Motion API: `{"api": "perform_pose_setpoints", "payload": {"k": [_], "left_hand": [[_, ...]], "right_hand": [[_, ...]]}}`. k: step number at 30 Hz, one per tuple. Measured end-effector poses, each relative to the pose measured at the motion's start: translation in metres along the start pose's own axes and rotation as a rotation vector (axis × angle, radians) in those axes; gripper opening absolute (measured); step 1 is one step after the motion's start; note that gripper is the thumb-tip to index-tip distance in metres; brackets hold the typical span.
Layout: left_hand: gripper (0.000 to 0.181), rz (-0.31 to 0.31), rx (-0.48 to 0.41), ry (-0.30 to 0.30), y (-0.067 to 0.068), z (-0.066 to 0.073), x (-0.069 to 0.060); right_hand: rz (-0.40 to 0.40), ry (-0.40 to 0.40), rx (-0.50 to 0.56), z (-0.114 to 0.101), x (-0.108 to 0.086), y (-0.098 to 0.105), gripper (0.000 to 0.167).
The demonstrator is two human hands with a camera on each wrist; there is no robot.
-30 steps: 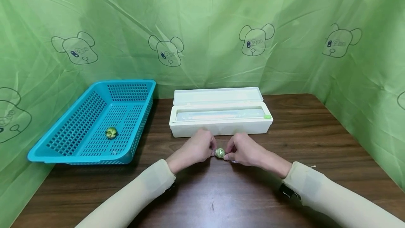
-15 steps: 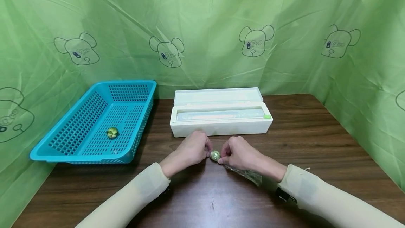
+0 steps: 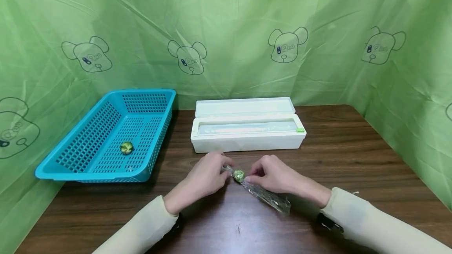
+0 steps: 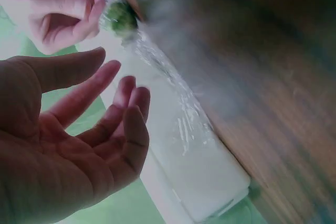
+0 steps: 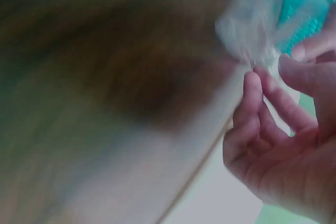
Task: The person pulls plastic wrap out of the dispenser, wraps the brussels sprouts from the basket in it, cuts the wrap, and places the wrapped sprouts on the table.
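A Brussels sprout (image 3: 238,176) wrapped in clear cling film (image 3: 270,198) lies on the table between the two hands, the film trailing from both its sides. My left hand (image 3: 208,173) is just left of it; in the left wrist view the left hand (image 4: 89,124) has its fingers loosely spread, thumb apart, with nothing held. My right hand (image 3: 273,173) pinches the film close to the sprout's right side. The right wrist view has the right hand (image 5: 283,140) with its fingertips at the film (image 5: 252,30), which is blurred there.
Behind the hands stands a white cling film dispenser (image 3: 248,144), its lid raised. At the left, a blue plastic basket (image 3: 161,144) holds another Brussels sprout (image 3: 126,147). A green curtain (image 3: 233,19) hangs round the wooden table (image 3: 353,160).
My left hand has let go of the film and drawn back to the left. The sprout has shifted slightly left and nearer to me, and the right-hand film tail has come into sight.
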State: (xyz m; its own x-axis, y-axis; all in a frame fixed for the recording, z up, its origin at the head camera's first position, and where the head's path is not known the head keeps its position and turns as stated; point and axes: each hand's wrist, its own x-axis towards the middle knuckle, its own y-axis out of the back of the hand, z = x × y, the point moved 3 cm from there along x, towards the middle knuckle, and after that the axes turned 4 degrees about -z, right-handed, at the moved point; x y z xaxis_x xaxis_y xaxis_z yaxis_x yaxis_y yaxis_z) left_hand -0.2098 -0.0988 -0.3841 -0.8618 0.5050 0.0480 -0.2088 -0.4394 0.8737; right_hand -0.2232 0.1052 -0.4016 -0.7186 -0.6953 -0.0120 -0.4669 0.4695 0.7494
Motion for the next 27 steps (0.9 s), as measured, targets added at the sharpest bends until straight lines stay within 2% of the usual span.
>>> {"api": "perform_pose_setpoints", "payload": {"k": [4,6,11,14,17,22,27], "left_hand": [[0.018,-0.009,-0.065,-0.007,-0.006,0.004,-0.004],[0.020,-0.020,-0.091,-0.009,-0.009,0.005,-0.003],[0.018,-0.019,-0.136,-0.010,-0.014,0.006,0.001],[0.012,-0.013,-0.126,-0.007,-0.016,0.006,0.002],[0.009,-0.019,-0.110,0.008,-0.017,0.008,0.003],[0.008,-0.032,-0.117,0.013,-0.018,0.011,0.005],[0.008,-0.040,-0.123,0.003,-0.019,0.012,0.006]], "right_hand": [[-0.039,0.077,-0.024,0.012,-0.013,0.016,0.010],[-0.080,0.106,-0.020,0.019,-0.018,0.019,0.011],[-0.175,0.154,-0.011,0.021,-0.029,0.015,0.038],[-0.182,0.230,-0.073,0.014,-0.032,0.010,0.054],[-0.196,0.306,-0.131,0.005,-0.033,0.003,0.059],[-0.233,0.309,-0.176,-0.002,-0.032,-0.005,0.045],[-0.201,0.337,-0.161,-0.007,-0.031,-0.008,0.020]]}}
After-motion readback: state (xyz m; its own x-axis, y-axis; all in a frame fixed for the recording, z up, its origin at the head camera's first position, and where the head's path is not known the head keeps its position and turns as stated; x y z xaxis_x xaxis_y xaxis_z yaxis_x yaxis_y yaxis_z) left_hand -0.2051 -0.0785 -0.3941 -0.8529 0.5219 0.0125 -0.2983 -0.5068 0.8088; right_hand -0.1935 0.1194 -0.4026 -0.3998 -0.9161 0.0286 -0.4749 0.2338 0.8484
